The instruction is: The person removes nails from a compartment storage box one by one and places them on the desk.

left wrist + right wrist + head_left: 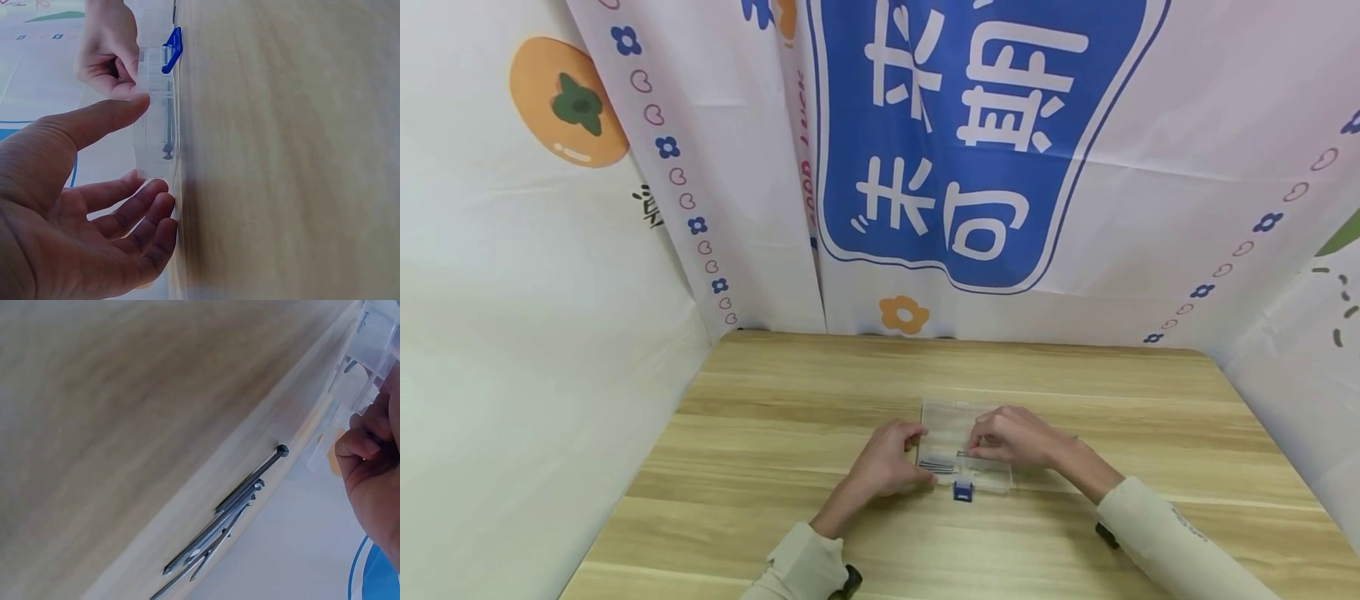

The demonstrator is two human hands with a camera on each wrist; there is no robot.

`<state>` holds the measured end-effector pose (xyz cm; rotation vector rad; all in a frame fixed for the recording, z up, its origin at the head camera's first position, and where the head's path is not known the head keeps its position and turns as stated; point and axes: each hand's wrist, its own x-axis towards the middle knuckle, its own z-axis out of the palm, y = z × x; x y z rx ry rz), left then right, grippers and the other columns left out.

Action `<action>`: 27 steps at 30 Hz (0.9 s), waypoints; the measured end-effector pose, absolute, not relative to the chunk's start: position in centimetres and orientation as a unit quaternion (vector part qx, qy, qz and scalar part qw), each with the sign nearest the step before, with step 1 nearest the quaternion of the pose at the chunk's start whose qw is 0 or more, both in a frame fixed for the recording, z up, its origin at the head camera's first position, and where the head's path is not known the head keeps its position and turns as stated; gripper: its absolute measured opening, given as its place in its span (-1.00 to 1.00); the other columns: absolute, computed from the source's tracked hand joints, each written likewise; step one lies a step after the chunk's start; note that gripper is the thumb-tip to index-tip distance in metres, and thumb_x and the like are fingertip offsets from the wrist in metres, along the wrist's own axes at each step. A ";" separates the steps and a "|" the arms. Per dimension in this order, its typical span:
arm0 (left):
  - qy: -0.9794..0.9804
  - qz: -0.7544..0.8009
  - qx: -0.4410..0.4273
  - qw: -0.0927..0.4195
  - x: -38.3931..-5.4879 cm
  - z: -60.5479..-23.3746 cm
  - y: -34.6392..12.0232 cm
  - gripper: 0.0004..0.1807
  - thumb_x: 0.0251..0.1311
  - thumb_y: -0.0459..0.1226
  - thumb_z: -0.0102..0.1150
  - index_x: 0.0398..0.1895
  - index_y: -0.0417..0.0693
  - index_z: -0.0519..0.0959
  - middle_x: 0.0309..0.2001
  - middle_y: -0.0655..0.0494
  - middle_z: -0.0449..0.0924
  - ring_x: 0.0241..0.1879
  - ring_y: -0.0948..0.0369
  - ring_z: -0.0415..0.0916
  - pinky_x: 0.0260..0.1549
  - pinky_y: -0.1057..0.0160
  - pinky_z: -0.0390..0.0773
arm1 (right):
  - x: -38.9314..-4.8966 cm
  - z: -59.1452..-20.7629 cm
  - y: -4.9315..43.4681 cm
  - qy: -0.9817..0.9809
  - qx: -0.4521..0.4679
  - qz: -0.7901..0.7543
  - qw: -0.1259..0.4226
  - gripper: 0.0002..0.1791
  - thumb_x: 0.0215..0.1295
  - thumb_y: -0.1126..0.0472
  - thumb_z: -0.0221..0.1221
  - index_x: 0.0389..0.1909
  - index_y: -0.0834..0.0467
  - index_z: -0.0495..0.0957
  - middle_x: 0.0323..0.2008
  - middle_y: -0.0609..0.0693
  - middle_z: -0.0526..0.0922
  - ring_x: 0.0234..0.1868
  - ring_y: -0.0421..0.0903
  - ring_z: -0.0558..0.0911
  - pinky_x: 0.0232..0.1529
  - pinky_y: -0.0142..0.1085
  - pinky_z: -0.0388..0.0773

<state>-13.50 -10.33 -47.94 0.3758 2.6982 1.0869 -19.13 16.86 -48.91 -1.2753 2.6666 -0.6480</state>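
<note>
A clear plastic box [946, 425] with its lid raised lies on the table, a blue latch [962, 492] at its front. Several dark metal nails [937, 467] rest in its front left compartment. My left hand [891, 458] holds the box's left end, thumb at the front corner and fingertips against the side. Over the box, my right hand [1011, 437] pinches a small nail [962, 454], whose end shows left of the fingertips. The right wrist view shows the curled fingers of that hand beside the box [373, 340], but not what they pinch.
Several loose nails [231, 515] lie in a small pile on the wooden table [775, 500], by the right wrist; the right hand and forearm mostly cover them in the head view. Printed white cloth [760, 167] hangs behind the table and along both sides.
</note>
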 end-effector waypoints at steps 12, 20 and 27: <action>0.917 0.365 0.133 0.095 -13.4 -47.9 -10.2 -0.19 -0.10 -0.20 0.77 0.28 -0.26 0.64 0.01 -0.01 0.63 -0.01 0.12 0.51 0.05 0.08 0.60 | -19.3 -47.2 17.8 0.887 -0.390 -0.245 0.037 -0.93 0.46 0.15 0.36 -0.19 -0.06 0.82 -0.26 -0.31 0.78 -0.48 -0.45 0.40 -0.38 -0.46 0.44; 0.917 0.364 0.133 0.096 -13.3 -47.9 -10.2 -0.19 -0.07 -0.20 0.76 0.29 -0.26 0.63 0.02 -0.02 0.63 -0.01 0.10 0.52 0.05 0.05 0.61 | -19.1 -47.0 20.9 0.891 -0.383 -0.245 -0.003 -0.93 0.46 0.17 0.37 -0.21 0.01 0.82 -0.28 -0.26 0.78 -0.51 -0.47 0.33 -0.44 -0.46 0.39; 0.917 0.360 0.141 0.094 -13.4 -48.0 -10.1 -0.21 -0.06 -0.20 0.75 0.28 -0.26 0.64 -0.01 -0.02 0.63 -0.03 0.11 0.51 0.00 0.10 0.59 | -18.4 -47.4 24.1 0.903 -0.352 -0.244 -0.017 -0.93 0.47 0.11 0.37 -0.23 -0.04 0.82 -0.39 -0.34 0.69 -0.56 -0.46 0.26 -0.48 -0.45 0.31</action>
